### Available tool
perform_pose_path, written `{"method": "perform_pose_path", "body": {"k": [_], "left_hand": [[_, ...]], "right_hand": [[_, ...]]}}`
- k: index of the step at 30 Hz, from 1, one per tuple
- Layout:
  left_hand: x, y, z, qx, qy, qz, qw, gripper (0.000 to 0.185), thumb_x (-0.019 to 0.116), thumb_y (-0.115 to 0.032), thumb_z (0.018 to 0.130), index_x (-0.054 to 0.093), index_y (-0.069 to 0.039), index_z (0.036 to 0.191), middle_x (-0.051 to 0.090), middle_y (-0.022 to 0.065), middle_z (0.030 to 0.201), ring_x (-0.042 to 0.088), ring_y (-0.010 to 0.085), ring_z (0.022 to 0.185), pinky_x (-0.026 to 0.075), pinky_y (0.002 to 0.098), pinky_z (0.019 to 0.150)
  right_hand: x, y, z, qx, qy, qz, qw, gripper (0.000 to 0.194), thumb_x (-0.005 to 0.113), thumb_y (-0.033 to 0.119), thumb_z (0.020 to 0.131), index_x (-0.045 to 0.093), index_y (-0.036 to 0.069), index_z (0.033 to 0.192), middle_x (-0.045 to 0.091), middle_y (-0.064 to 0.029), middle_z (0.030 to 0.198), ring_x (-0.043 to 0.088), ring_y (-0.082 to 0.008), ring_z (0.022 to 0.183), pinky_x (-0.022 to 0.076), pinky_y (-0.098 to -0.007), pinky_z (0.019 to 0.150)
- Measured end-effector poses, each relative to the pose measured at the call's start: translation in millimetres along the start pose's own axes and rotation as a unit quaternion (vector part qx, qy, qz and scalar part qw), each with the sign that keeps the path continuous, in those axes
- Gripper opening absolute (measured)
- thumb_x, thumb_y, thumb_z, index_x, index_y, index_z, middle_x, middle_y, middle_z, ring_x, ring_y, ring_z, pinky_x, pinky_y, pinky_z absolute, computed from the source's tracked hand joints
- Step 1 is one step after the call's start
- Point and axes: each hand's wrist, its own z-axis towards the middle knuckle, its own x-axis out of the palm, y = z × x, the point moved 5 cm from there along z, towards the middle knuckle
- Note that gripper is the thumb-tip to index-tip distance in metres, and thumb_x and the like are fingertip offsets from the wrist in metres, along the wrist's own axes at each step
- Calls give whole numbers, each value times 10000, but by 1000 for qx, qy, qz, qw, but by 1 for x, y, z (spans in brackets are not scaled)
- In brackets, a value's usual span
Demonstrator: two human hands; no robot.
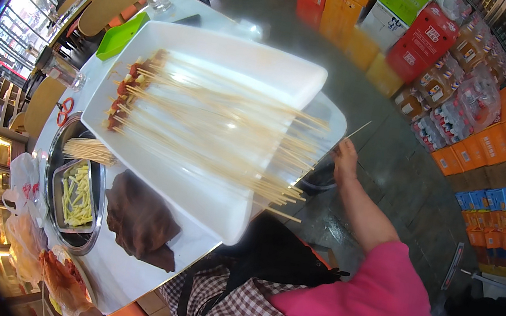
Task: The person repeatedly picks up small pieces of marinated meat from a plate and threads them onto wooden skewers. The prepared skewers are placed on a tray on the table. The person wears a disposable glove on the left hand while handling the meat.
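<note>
My right hand (346,160), bare, grips a thin wooden skewer (360,129) beyond the table's right edge. My left hand (64,284), in a clear plastic glove, is at the lower left by a plate of red meat (74,276). A thin stick-like line runs beside its fingers; whether the hand holds it I cannot tell. Before me a large white tray (242,53) holds many loaded skewers (123,88). Their red meat and pale pieces lie at the tray's left, and the bare sticks (297,152) reach past its right rim.
A round metal pan (50,179) holds bare skewers (88,150) and a small metal tray of pale green strips (78,195). Beside it are a brown cloth (141,220), red-handled scissors (64,111) and plastic bags (21,223). A green tray (120,37) and glass jars stand farther back.
</note>
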Motion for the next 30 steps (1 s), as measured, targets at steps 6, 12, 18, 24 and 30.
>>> {"method": "perform_pose_path", "body": {"k": [6, 12, 18, 24, 30], "left_hand": [[-26, 2, 10, -12, 56, -51, 997, 453, 502, -122, 1080, 462, 11, 1511, 482, 116, 1563, 485, 245, 1426, 427, 300, 1167], [-47, -1, 6, -22, 45, -53, 997, 396, 608, -100, 1037, 569, -22, 1424, 617, 89, 1409, 583, 190, 1307, 527, 275, 1045], [-15, -7, -24, -23, 15, 20, 999, 280, 668, -215, 1015, 633, -159, 1287, 709, 7, 1044, 675, 153, 833, 533, 285, 632], [-44, 3, -16, -18, 71, -82, 994, 316, 643, -104, 1009, 634, -10, 1310, 686, 127, 1297, 700, 241, 1127, 603, 366, 968], [-60, 1, -17, -10, 89, -189, 978, 244, 648, -41, 990, 648, 1, 1230, 700, 139, 1136, 704, 247, 1003, 604, 317, 844]], "right_hand": [[38, 105, -31, -131, 42, -60, 989, 249, 488, 194, 1095, 609, 57, 1263, 686, -32, 910, 624, -79, 829, 497, -236, 752], [76, 231, -85, -315, 21, -138, 939, 415, 498, 128, 1065, 461, 63, 1473, 661, -42, 882, 476, -50, 607, 412, -200, 565], [98, 338, -150, -421, 41, -31, 905, 357, 435, 70, 1080, 563, 46, 1412, 638, -38, 915, 403, -44, 609, 343, -168, 549], [233, 360, -250, -443, 90, -2, 892, 416, 385, 161, 1102, 522, 32, 1473, 620, -171, 1362, 617, -96, 999, 498, -183, 762], [364, 278, -334, -358, 412, -118, 830, 479, 409, 101, 1069, 432, 29, 1542, 583, -177, 1443, 639, -213, 1227, 540, -270, 850]]}}
